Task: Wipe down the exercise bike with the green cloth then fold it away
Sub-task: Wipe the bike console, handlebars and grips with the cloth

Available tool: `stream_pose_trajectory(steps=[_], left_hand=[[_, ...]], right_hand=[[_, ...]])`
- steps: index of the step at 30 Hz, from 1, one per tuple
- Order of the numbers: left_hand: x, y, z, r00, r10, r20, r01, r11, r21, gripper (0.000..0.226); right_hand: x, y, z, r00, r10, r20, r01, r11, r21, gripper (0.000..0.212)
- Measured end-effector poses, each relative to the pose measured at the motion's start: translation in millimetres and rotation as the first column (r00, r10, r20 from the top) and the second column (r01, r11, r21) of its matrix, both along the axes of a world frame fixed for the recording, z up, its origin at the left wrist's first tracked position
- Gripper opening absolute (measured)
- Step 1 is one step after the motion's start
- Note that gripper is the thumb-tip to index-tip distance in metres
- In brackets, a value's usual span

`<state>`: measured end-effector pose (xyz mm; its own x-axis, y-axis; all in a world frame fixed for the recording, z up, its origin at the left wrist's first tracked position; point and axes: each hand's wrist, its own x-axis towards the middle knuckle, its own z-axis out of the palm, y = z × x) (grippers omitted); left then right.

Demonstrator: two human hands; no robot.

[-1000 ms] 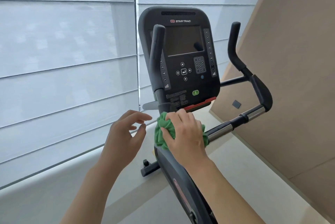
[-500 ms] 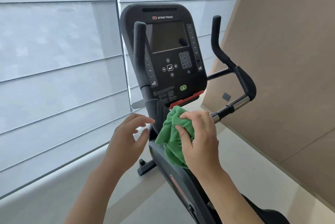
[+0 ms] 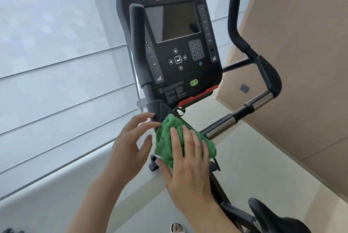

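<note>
The black exercise bike (image 3: pixel 169 44) stands before me with its console facing me and handlebars on both sides. A bunched green cloth (image 3: pixel 167 142) lies against the bike's frame just below the console. My right hand (image 3: pixel 188 165) presses flat on the cloth, fingers spread over it. Left of the cloth hovers my left hand (image 3: pixel 131 144), fingers apart, its fingertips close to the black stem cover and holding nothing. The frame under the cloth is hidden.
White window blinds (image 3: pixel 56 63) fill the left side, with a pale ledge (image 3: pixel 56 185) below them. A beige wall panel (image 3: pixel 301 63) rises on the right. The black saddle (image 3: pixel 273 217) sits at the bottom right, and a sandalled foot (image 3: pixel 177 228) shows at the bottom edge.
My right hand has gone from gripping the bunched cloth to pressing it flat lower on the frame. The view has moved closer and the saddle has come into sight.
</note>
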<state>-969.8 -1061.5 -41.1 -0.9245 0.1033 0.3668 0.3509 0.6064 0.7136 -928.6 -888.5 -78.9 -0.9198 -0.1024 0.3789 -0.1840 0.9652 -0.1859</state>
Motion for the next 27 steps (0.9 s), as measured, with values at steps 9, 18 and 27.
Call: stream_pose_trajectory(steps=[9, 18, 27], left_hand=[[-2.8, -8.0, 6.1, 0.997, 0.054, 0.056, -0.061, 0.99, 0.129, 0.054], [8.2, -7.4, 7.5, 0.99, 0.135, 0.033, -0.139, 0.976, 0.169, 0.048], [19.3, -15.8, 15.5, 0.992, 0.124, -0.009, -0.119, 0.972, 0.201, 0.045]], right_hand=[[-85.2, -26.6, 54.4, 0.992, -0.084, 0.095, 0.085, 0.996, 0.001, 0.06], [-158.5, -44.1, 78.2, 0.987, 0.039, 0.155, 0.026, 0.918, -0.397, 0.034], [-83.9, -4.0, 52.3, 0.988, 0.048, 0.146, -0.021, 0.983, -0.183, 0.038]])
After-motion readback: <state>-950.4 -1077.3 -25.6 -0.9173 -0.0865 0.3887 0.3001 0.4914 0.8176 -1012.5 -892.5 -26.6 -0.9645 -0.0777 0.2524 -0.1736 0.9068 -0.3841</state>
